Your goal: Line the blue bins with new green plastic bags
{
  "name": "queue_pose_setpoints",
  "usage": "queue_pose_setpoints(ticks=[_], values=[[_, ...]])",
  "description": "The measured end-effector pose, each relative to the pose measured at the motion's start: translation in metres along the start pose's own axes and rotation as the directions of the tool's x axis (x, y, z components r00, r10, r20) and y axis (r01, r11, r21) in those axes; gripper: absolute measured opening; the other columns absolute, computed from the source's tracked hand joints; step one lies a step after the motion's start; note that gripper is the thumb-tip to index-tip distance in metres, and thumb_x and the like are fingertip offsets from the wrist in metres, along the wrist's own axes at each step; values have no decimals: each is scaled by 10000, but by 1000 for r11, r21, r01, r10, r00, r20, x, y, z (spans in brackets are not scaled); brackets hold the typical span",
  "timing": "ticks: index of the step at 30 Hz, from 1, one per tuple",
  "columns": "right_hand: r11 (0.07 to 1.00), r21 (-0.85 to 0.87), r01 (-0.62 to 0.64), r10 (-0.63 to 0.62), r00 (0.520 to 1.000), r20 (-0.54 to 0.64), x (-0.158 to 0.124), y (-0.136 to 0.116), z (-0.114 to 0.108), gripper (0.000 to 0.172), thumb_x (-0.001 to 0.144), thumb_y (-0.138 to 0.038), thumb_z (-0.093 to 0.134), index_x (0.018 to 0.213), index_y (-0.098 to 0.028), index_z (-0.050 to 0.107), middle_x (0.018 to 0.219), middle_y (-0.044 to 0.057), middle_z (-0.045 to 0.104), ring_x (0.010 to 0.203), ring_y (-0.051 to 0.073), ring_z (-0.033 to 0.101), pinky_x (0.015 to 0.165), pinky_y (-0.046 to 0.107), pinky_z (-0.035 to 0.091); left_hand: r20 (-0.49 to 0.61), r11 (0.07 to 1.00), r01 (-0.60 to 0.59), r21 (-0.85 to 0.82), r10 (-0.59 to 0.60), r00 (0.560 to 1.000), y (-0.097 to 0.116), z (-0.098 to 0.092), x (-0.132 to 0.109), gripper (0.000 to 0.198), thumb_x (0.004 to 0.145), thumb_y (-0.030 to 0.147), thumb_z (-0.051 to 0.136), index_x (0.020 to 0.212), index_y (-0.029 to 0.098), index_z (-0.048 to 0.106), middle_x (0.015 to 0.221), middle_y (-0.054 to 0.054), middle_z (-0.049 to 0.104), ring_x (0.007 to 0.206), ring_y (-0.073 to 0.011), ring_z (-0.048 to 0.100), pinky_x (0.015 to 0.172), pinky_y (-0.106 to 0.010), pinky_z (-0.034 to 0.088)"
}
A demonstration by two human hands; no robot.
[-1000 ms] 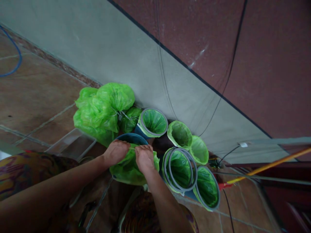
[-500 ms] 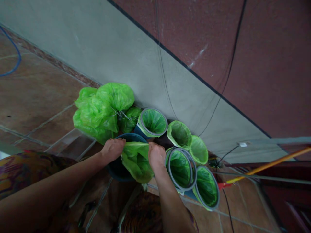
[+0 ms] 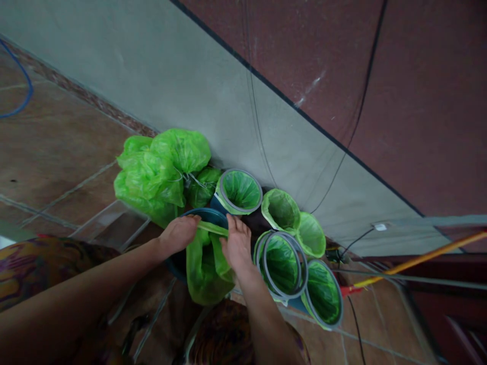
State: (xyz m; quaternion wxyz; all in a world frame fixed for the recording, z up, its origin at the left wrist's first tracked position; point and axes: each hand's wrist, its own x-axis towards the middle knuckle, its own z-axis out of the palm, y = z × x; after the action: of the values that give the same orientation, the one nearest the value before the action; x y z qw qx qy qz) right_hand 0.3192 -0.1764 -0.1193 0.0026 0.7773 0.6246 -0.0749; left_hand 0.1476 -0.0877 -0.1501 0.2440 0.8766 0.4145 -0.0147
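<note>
A green plastic bag point(image 3: 207, 274) hangs open over a dark blue bin point(image 3: 211, 215), its upper edge stretched between my hands. My left hand point(image 3: 179, 234) is closed on the bag's edge at the bin's left side. On the right side, my right hand point(image 3: 238, 242) presses the other end of that edge near the bin's rim, fingers bent over it. Much of the bin's near side is hidden by the bag and my arms. Right beside my right hand stands a lined bin with grey rings point(image 3: 284, 263) on top.
Full green bags point(image 3: 152, 177) are piled at the left. Several more bins with green liners, such as one by the wall point(image 3: 240, 190), stand close together. A yellow pole point(image 3: 422, 258) with a red end slants in from the right. Black cables point(image 3: 352, 132) hang along the wall.
My right hand has shifted slightly left and up, its fingers now over the bin's rim. The bag's lower part has swung down and to the left.
</note>
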Motion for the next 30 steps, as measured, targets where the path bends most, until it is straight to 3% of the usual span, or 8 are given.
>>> queue_pose_setpoints(ticks=[3,6,9,16,19,23,26,30], values=[[987,54,153,-154,988,17,1,-18,9,580,919,-281,602,1475,-170,475,1461,127,558,1323,282,478,1143,445,299,23,999,-38,-12,39,999,7,0,-3,310,914,78,439,1149,93,640,1106,-151,740,1002,-246,726,898,-346,549],[982,48,180,-184,980,78,4,-24,15,321,999,-236,456,1248,-200,657,1212,90,707,1193,249,564,1132,443,284,30,999,-42,-24,43,999,9,0,-4,314,920,69,413,1132,98,643,1092,-142,742,1004,-242,727,896,-342,547],[990,3,141,-141,987,80,8,-20,17,336,1013,-183,391,1105,-219,712,1042,68,746,1065,227,614,1085,416,312,33,999,-50,9,50,998,8,1,-4,307,917,62,407,1103,101,648,1058,-134,749,981,-251,733,874,-348,554],[1000,-10,-24,24,1000,-1,14,1,1,369,1020,-178,385,1182,-215,715,1056,88,758,1054,206,652,999,351,367,-8,996,-1,84,2,1000,-1,4,-2,343,891,15,373,1093,62,646,1002,-181,757,952,-286,745,834,-377,571],[993,-30,-118,119,992,32,15,12,-12,380,1022,-179,376,1181,-216,719,1052,93,766,1031,205,678,937,326,406,0,992,69,106,-70,998,-3,-1,-2,358,909,42,361,1115,68,653,1022,-195,763,957,-315,750,802,-397,586],[969,-79,-234,245,955,168,14,30,-24,408,1019,-202,362,1051,-206,769,1025,106,775,997,219,704,836,298,450,-20,982,134,136,-132,991,-6,-7,-3,366,934,91,352,1098,86,680,1031,-213,765,967,-344,750,764,-410,591],[961,-89,-261,275,931,240,13,41,-28,391,991,-184,402,994,-201,792,1025,105,779,1014,219,705,820,275,462,-20,981,146,132,-145,989,-8,-7,-1,382,933,95,343,1099,92,687,1039,-199,772,972,-329,749,779,-396,585],[956,-78,-281,292,927,237,13,49,-30,381,976,-175,418,1026,-202,795,1032,106,781,1018,217,707,820,267,470,-23,982,164,97,-163,986,-9,-9,3,401,955,154,346,1172,119,681,1025,-162,783,981,-287,751,842,-362,570]])
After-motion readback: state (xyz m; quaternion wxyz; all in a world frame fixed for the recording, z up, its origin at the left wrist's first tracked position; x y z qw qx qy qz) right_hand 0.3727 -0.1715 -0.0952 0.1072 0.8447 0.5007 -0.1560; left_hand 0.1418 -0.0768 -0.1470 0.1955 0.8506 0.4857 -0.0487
